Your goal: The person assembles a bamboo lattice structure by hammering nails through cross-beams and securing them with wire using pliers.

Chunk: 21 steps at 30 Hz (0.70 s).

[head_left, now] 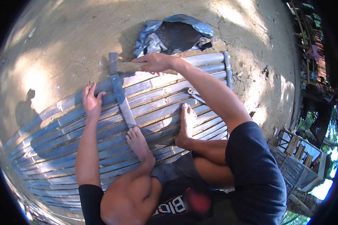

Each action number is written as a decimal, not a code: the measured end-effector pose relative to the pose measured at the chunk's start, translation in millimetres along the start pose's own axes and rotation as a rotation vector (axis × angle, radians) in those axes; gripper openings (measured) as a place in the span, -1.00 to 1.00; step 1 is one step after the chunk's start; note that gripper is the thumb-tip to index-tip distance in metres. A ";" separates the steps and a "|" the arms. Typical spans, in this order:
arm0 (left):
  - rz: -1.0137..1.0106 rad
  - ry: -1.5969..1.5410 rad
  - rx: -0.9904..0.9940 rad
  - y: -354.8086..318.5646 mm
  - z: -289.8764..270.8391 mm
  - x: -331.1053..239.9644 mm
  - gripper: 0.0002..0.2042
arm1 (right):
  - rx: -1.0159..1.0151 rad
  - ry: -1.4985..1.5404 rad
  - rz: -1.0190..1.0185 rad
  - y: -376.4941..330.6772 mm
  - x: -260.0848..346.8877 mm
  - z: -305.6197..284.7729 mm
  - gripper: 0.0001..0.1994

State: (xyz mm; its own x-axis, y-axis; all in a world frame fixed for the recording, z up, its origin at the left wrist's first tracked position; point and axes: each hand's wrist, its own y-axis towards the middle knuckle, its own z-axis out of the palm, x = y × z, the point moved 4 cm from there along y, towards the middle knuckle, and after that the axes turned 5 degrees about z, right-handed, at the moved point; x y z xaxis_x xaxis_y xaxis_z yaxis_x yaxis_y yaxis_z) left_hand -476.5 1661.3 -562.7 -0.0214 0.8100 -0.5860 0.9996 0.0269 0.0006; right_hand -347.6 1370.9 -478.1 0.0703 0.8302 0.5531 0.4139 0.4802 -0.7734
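My right hand (156, 62) is shut on the wooden handle of a hammer (121, 66), whose metal head hangs just above the far end of a cross slat (122, 102). The slat lies across a panel of long bamboo slats (56, 138) spread on the ground. My left hand (91, 101) presses flat on the panel just left of the cross slat, fingers spread. My bare left foot (138, 141) stands on the slat's near end, and my right foot (186, 125) rests on the panel.
A crumpled dark plastic sheet (174, 35) lies on the dirt ground beyond the panel. A second cross slat (228, 69) binds the panel's right end. A small metal piece (194, 93) rests on the slats. Wooden frames (298, 150) stand at right.
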 end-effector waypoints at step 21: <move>0.095 0.105 -0.090 0.0 7.1 4.0 -0.46 | -0.546 0.078 -0.139 -37.5 -24.3 129.6 -0.66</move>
State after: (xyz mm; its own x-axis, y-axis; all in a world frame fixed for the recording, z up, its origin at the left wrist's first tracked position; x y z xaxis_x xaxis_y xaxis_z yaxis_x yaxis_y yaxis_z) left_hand -476.5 1660.3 -570.8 0.0667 0.8681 -0.4919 0.9919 -0.0042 0.1271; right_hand -482.4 1369.5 -502.7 0.0399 0.7366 0.6751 0.8316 0.3501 -0.4311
